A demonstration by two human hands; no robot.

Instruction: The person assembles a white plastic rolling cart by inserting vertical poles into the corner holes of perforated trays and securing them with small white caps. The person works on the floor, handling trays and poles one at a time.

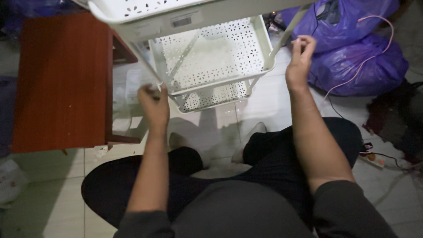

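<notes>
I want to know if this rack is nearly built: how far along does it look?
Three perforated white trays already sit stacked on the posts. The left hand grips a front post; the right hand pinches the right post. Whether anything is left, I can't tell.

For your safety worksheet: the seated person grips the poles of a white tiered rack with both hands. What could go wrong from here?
1. The left hand and right hand pinch thin poles of the white perforated rack; fingers could get nipped or the rack might tip onto the legs.
2. The pink cable and the power strip lie nearby and could snag.
</notes>
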